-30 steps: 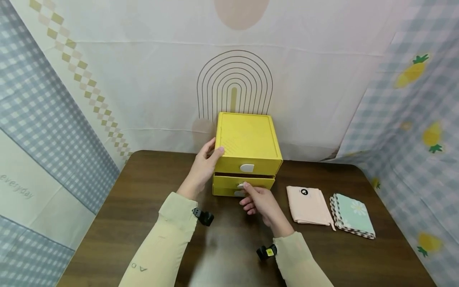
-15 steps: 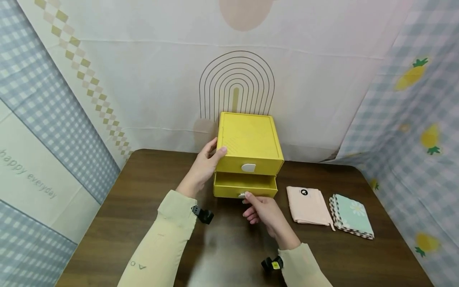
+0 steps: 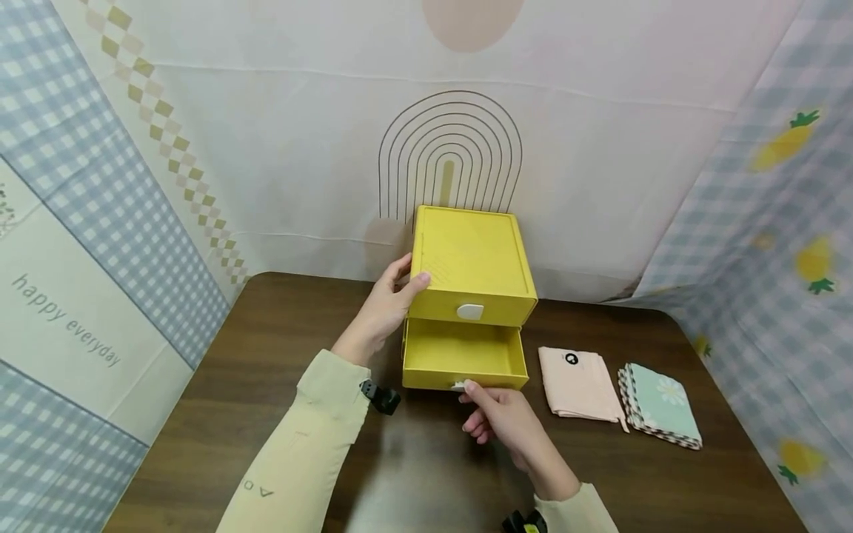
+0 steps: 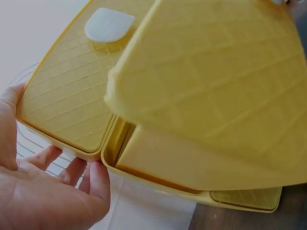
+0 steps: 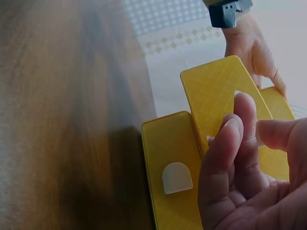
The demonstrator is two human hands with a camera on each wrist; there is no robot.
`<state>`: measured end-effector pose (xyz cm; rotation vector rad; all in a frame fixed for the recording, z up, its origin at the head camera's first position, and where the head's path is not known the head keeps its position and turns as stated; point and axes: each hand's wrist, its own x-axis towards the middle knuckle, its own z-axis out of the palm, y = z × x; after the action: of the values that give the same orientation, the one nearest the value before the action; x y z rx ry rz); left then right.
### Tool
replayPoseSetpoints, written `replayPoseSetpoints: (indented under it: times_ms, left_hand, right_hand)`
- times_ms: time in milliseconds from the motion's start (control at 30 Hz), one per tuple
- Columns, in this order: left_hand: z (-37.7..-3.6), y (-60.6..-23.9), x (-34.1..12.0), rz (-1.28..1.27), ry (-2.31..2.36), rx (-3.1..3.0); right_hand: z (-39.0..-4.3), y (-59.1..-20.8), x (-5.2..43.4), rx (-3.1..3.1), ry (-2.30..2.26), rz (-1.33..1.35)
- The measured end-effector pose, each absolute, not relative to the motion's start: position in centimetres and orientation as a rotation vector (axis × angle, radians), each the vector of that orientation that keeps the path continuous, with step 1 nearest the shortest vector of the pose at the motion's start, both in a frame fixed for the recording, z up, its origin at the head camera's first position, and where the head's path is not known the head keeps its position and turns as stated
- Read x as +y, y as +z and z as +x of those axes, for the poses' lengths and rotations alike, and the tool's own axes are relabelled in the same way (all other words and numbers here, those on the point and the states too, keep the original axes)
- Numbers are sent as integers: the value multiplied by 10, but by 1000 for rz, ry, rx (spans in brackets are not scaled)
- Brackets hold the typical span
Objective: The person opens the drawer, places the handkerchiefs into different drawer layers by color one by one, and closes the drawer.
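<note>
Two hands [image 3: 380, 314] hold yellow drawer [image 3: 461, 359], extended toward person.

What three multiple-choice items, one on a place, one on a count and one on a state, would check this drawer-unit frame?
1. Where do the folded cloths lie?
A. On the table, right of the yellow drawer unit
B. Inside the open drawer
C. On top of the unit

2. How many folded cloths are on the table?
A. One
B. Two
C. Four

3. What state is the middle drawer in?
A. Pushed fully in
B. Taken out of the unit
C. Pulled out, nothing showing inside

Key: 1 A, the pink cloth and the mint daisy cloth lie on the table beside the yellow drawer unit. 2 B, only those two show. 3 C, the middle drawer juts forward with its bare floor showing, the right hand pinching its white handle tab while the left hand grips the unit's side.
</note>
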<state>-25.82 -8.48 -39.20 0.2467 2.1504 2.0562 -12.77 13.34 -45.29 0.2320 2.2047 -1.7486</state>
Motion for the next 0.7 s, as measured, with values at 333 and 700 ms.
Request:
replayPoseSetpoints:
  times_ms: [333,700]
  left_hand:
    - [-258,-391,-85,258,2055,2143]
    - [-256,-393,-85,242,2055,2138]
  right_hand:
    - [-104,-455,136,2215,-1684,156]
    - [-97,-461,161,2251,-1658,113]
